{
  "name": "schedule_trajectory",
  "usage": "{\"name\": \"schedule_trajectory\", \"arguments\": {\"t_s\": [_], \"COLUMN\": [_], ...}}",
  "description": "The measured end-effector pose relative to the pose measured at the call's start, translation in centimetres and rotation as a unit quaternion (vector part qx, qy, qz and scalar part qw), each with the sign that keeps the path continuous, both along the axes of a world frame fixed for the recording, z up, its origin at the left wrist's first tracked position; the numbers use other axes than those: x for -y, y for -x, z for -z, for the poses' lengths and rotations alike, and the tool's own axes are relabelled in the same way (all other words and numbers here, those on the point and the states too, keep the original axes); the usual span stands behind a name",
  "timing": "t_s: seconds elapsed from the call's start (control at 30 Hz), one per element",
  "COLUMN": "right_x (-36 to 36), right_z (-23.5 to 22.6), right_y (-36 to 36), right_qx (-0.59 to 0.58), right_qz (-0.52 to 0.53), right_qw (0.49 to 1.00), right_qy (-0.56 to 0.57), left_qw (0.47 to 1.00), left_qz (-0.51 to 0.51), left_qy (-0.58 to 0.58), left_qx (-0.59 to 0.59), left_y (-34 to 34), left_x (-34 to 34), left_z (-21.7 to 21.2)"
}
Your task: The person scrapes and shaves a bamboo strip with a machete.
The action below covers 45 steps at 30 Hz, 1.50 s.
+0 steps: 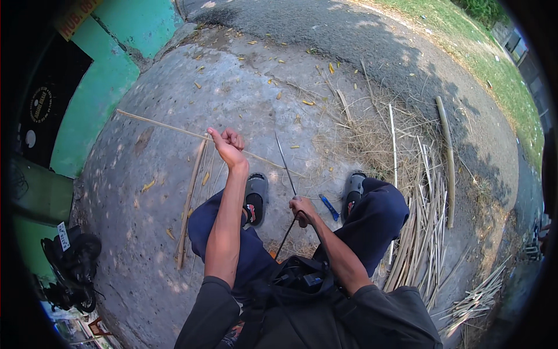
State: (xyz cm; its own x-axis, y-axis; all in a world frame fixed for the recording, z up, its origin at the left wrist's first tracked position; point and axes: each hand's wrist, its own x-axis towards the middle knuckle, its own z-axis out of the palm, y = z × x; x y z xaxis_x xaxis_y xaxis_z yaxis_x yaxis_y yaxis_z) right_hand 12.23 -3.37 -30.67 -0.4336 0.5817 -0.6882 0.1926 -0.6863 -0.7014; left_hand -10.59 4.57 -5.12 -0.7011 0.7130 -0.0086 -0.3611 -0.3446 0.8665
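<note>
Dark clothing point(383, 314) is filling the near edge of the head view. The left hand point(229, 148) is holding a long thin strip point(160, 123) in curled fingers above the ground point(145, 192). The right hand point(302, 210) is gripping a knife point(285, 158), its blade crossing the strip; whether they are touching, I cannot tell. Pale sticks point(414, 253) are lying rightward.

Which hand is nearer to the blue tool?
Right. The right hand is just left of the blue tool; the left hand is farther off, ahead and to the left.
</note>
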Motion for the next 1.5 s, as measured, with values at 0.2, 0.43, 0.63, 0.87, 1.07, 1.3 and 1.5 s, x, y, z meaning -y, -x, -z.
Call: {"name": "schedule_trajectory", "arguments": {"t_s": [0.2,0.43,0.63,0.87,1.07,1.3,1.5], "right_x": [1.8,1.4,0.7,0.7,1.2,0.3,0.0], "right_z": [-3.2,-2.6,-1.8,-3.5,-0.6,-4.6,-1.3], "right_y": [0.6,0.5,-0.7,-0.6,-3.3,-0.4,-2.0], "right_qx": [-0.114,-0.108,-0.015,-0.042,0.036,-0.065,-0.018], "right_qz": [-0.047,0.025,-0.057,-0.037,-0.029,-0.073,-0.056], "right_qw": [0.991,0.985,0.998,0.998,0.999,0.995,0.998], "right_qy": [0.059,0.129,-0.029,0.01,0.008,0.014,-0.006], "left_qw": [0.994,0.989,0.998,0.998,0.997,0.998,0.997], "left_qz": [-0.092,-0.126,-0.054,-0.06,-0.055,-0.051,-0.008], "left_qy": [0.053,0.078,0.041,0.021,0.039,0.037,0.024], "left_qx": [0.0,0.025,-0.019,-0.03,-0.033,-0.024,-0.069], "left_y": [0.1,0.6,-0.1,0.1,-0.8,-0.2,-1.0], "left_x": [0.2,0.1,-0.2,0.1,-0.2,0.0,-0.5], "left_z": [-0.4,0.1,0.0,0.5,-0.1,0.2,-0.1]}}
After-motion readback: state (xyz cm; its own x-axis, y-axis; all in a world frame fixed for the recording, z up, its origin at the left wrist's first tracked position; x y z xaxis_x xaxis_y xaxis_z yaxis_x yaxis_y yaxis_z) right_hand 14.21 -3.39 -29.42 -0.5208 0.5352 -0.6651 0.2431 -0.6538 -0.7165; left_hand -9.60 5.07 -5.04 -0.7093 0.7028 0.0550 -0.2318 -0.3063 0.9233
